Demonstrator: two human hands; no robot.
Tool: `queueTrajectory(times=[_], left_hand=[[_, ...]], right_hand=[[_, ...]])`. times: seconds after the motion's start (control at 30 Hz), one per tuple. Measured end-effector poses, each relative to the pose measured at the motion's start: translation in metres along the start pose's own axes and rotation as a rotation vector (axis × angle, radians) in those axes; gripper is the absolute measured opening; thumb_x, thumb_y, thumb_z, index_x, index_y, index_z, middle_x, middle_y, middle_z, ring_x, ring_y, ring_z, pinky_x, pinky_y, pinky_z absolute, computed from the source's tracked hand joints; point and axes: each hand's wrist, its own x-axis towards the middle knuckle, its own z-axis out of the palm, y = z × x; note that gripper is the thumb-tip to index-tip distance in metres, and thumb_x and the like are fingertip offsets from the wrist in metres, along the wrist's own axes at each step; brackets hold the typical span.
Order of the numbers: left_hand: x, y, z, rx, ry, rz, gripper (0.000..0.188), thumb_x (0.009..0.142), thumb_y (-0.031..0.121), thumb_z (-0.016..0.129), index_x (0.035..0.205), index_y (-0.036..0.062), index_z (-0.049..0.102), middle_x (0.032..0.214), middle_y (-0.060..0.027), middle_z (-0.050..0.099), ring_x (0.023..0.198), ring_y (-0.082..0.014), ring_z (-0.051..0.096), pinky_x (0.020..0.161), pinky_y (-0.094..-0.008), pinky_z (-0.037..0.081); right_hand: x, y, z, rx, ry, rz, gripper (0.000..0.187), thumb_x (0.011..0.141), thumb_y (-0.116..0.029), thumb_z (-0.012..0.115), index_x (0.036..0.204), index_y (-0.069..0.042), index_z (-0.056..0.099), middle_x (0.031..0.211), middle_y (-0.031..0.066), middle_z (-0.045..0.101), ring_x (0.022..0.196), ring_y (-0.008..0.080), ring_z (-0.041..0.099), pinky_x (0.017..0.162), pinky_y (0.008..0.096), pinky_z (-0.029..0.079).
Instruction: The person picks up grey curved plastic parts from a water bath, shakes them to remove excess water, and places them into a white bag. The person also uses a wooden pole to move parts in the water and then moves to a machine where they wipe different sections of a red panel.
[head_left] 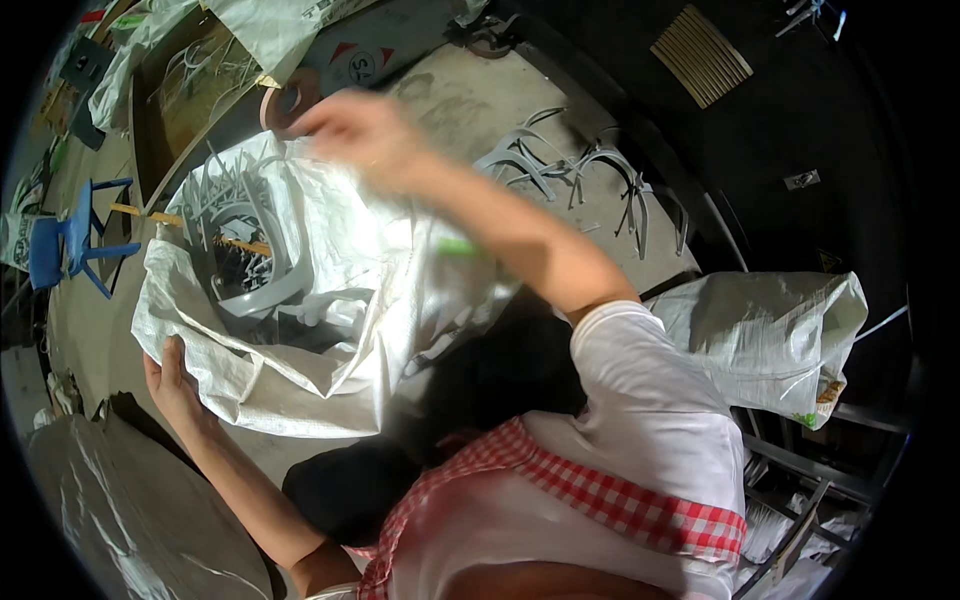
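Note:
A large white woven sack [310, 405] stands in front of me with its mouth wide open. Inside lie grey curved plastic pieces [270, 290], some hoop-shaped, some with thin prongs, and a brownish toothed strip [245, 246]. My left hand [180, 395] grips the sack's left side, thumb up against the fabric and fingers partly hidden. Over the far rim is my right hand [365, 135], smeared by motion. Its fingertips are near the rim and a pinkish-brown ring-shaped thing [290, 100]; whether they hold anything is unclear.
More grey curved pieces [520, 165] lie on the concrete floor beyond my right arm. A blue stool [75, 240] stands at the left. Another filled white sack [760, 335] rests at the right, beside dark machinery [800, 230]. A grey sheet-covered bundle [130, 510] sits near left.

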Motion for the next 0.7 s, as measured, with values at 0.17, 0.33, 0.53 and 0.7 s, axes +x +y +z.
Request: queueTrajectory(times=[0.17,0.33,0.53,0.7], left_hand=[[0.01,-0.005,0.009,0.015,0.005,0.006,0.031,0.085,0.005,0.05,0.115,-0.0045,0.046,0.1,-0.0096,0.057,0.088,-0.0129,0.056,0.079,-0.0251,0.044],[0.017,-0.013,-0.003,0.047,0.015,0.0,0.031,0.085,0.004,0.052,0.114,-0.0055,0.046,0.1,-0.0102,0.058,0.088,-0.0131,0.056,0.078,-0.0243,0.044],[0.017,-0.016,0.006,0.037,0.055,0.026,0.033,0.085,0.004,0.052,0.115,-0.0061,0.046,0.102,-0.0114,0.057,0.09,-0.0145,0.056,0.08,-0.0254,0.044],[0.01,-0.007,0.019,0.028,0.038,-0.023,0.034,0.085,0.003,0.049,0.117,-0.0052,0.045,0.104,-0.011,0.057,0.091,-0.0143,0.056,0.08,-0.0259,0.044]], right_hand=[[-0.087,0.177,-0.129,-0.581,0.327,0.676,0.084,0.062,-0.035,0.075,0.125,0.003,0.035,0.127,0.0227,0.04,0.119,0.0305,0.04,0.096,0.0375,0.035],[-0.137,0.202,-0.09,-0.808,0.245,0.841,0.087,0.064,-0.033,0.072,0.129,0.003,0.027,0.121,0.0264,0.045,0.114,0.0348,0.045,0.094,0.0385,0.037],[-0.16,0.12,-0.122,-0.687,0.083,0.614,0.044,0.074,-0.018,0.061,0.112,0.001,0.049,0.099,0.0189,0.058,0.091,0.0285,0.055,0.078,0.0348,0.043],[-0.171,0.03,-0.156,-0.04,0.132,0.722,0.03,0.078,-0.016,0.062,0.104,-0.001,0.056,0.08,-0.0007,0.056,0.063,0.005,0.048,0.054,0.019,0.041]])
